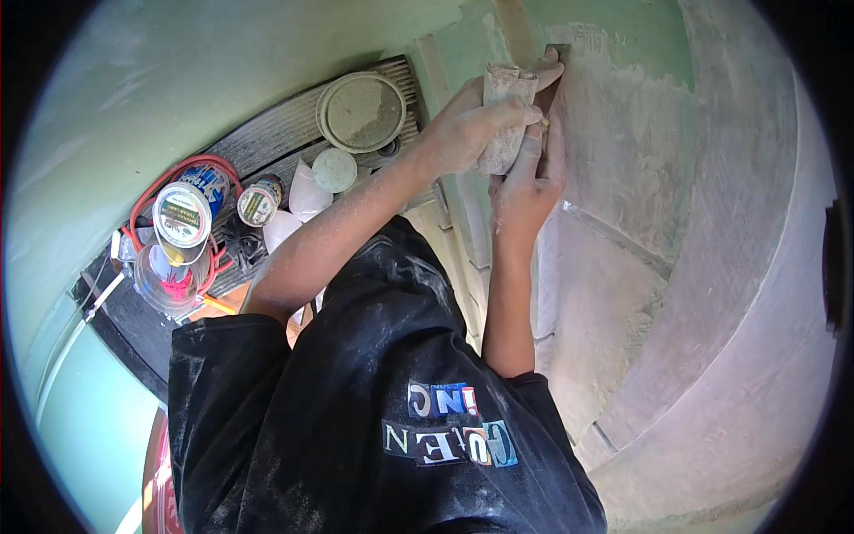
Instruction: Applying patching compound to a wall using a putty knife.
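Left hand [467,129] is gripping a pale, caked block [509,102], its thumb lying across the front. Right hand [527,182] is curling in just below, fingers bunched against the block's lower end; whether it is holding the block or the dark strip [555,84] beside it, I cannot tell. That strip is standing just right of the block, next to the left fingertips. Patchy wall [623,142] is spreading to the right of both hands, while a round tub [363,111] and a red hose [213,160] are lying to their left. Working well here probably means keeping the block steady in the left hand, letting the right guide lightly, and keeping fingertips clear of the strip's edge.
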Demonstrator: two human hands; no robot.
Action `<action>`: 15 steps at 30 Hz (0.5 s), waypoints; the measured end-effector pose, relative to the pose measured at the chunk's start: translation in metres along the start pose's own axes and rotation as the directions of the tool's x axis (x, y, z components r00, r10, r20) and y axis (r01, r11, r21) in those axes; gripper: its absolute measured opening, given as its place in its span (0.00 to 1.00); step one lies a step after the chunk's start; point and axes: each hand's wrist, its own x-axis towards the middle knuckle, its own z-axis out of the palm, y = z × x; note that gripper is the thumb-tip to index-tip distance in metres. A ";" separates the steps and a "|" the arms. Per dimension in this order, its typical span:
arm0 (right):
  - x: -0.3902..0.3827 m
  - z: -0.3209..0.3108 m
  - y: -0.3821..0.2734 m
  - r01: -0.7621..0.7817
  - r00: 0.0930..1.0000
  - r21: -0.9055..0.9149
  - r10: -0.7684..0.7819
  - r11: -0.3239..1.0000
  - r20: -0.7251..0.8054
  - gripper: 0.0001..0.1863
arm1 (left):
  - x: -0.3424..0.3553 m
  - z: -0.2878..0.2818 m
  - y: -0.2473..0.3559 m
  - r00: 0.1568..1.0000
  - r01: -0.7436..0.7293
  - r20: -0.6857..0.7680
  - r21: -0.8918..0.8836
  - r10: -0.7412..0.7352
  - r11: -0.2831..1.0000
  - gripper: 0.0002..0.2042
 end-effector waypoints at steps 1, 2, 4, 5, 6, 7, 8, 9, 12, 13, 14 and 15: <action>-0.003 0.001 -0.001 0.039 0.999 -0.038 -0.039 0.999 -0.001 0.22 | 0.002 -0.003 0.001 1.000 0.013 0.011 0.006 -0.013 1.000 0.31; -0.003 0.001 -0.002 0.078 0.997 -0.076 -0.079 0.994 -0.001 0.22 | 0.000 -0.002 0.002 1.000 0.012 0.011 0.011 -0.012 1.000 0.31; 0.001 0.003 0.012 0.199 0.979 -0.085 -0.202 0.976 -0.030 0.22 | -0.008 0.007 0.002 0.998 0.056 0.023 -0.021 -0.055 0.998 0.31; 0.003 0.004 0.015 0.315 0.945 -0.103 -0.322 0.944 -0.059 0.22 | -0.003 0.006 0.001 0.998 0.057 0.021 -0.008 -0.057 0.998 0.30; 0.008 0.003 0.016 0.313 0.945 -0.101 -0.320 0.944 -0.063 0.22 | 0.003 0.002 0.004 0.998 0.060 0.024 -0.005 -0.059 0.998 0.30; 0.011 0.009 -0.007 0.072 0.997 -0.009 -0.073 0.997 -0.014 0.22 | 0.008 -0.004 0.010 0.999 0.054 -0.006 0.044 -0.054 0.998 0.31; 0.010 0.012 -0.022 -0.168 0.985 0.059 0.165 0.984 0.054 0.22 | 0.011 -0.009 0.014 0.999 0.039 -0.032 0.084 -0.037 0.996 0.31; 0.003 0.011 -0.022 -0.167 0.985 0.050 0.165 0.985 0.052 0.22 | 0.011 -0.013 0.010 1.000 -0.007 -0.028 0.026 0.008 1.000 0.31; -0.003 0.001 -0.006 -0.079 0.995 -0.013 0.080 0.997 0.068 0.22 | -0.002 -0.004 0.005 0.995 0.090 0.042 0.057 -0.092 0.994 0.30; -0.006 -0.001 -0.001 0.048 0.999 -0.060 -0.046 0.997 0.027 0.22 | -0.003 0.003 0.002 1.000 -0.009 0.007 0.120 0.008 0.993 0.30; -0.006 -0.001 0.001 0.171 0.985 -0.112 -0.173 0.979 -0.008 0.22 | -0.002 0.001 0.003 1.000 -0.012 0.003 0.121 0.012 0.993 0.30; 0.001 0.000 0.002 0.196 0.981 -0.147 -0.195 0.969 0.026 0.22 | 0.000 -0.001 0.004 0.999 -0.015 -0.043 0.053 0.017 0.998 0.30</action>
